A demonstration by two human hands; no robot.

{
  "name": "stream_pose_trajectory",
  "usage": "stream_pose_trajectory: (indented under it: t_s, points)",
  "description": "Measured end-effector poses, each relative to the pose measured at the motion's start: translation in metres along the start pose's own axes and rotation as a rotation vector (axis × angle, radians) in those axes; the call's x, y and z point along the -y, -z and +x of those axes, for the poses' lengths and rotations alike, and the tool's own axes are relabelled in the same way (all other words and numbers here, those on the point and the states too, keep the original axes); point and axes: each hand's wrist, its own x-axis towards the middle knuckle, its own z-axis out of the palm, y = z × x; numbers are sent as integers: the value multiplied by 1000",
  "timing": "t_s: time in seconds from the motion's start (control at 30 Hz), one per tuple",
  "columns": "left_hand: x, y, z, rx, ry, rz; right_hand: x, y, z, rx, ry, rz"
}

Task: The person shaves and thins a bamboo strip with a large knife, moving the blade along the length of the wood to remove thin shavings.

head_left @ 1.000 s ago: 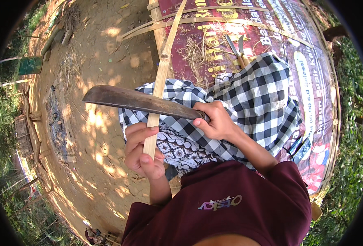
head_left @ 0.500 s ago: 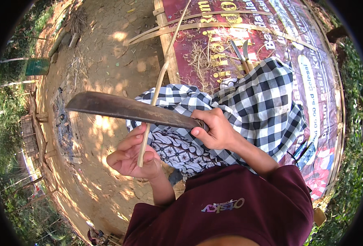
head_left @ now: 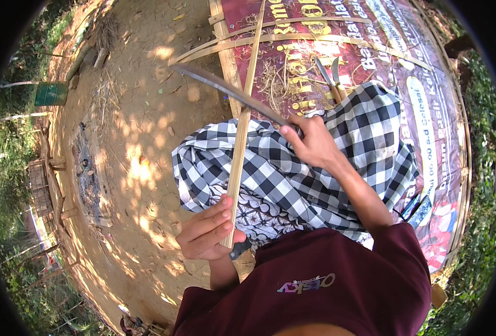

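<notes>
My left hand (head_left: pixel 207 231) is closed round the near end of a long pale bamboo strip (head_left: pixel 238 165). The strip runs up and away from me, over the black-and-white checked cloth (head_left: pixel 281 162) across my lap. In my right hand (head_left: pixel 314 141) is the handle of a machete (head_left: pixel 223 87), its long dark blade pointing to the upper left. The blade lies across the strip about midway along it, seen nearly edge-on, and appears to touch it. The handle is mostly hidden by my fingers.
A printed maroon banner (head_left: pixel 427 162) covers the platform, with a wooden edge beam (head_left: pixel 225 53). Curly shavings (head_left: pixel 276 78), two more bamboo strips (head_left: pixel 315 38) and two small knives (head_left: pixel 332 78) lie on it. Dry cracked ground (head_left: pixel 147 101) stretches to the left.
The machete has moved away from me along the strip, its blade turning from broadside to edge-on. My left hand has shifted right and nearer my body, and the strip now shows its wider face.
</notes>
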Motion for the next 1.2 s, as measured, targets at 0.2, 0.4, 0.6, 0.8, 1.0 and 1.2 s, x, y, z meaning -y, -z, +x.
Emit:
stream_pose_trajectory:
  t_s: [0.2, 0.4, 0.6, 0.8, 1.0, 1.2]
  points:
    - [2, -1, 2, -94, 24, -46, 11, -5, -9, 85, 403, -87]
    - [4, -3, -2, 1, 19, -85, -34, 5, 31, -22, -139, -66]
    - [4, -6, -7, 48, 88, -130, -10, 6, 4, 143, 388, -82]
    - [4, -6, -9, 151, 70, -149, -50, 15, 34, 64, -26, -160]
    - [4, -11, -13, 144, 85, -171, -26, 18, 24, 230, 564, -170]
    - [3, -17, -22, 178, 185, -100, -44, 25, 37, 221, 238, -301]
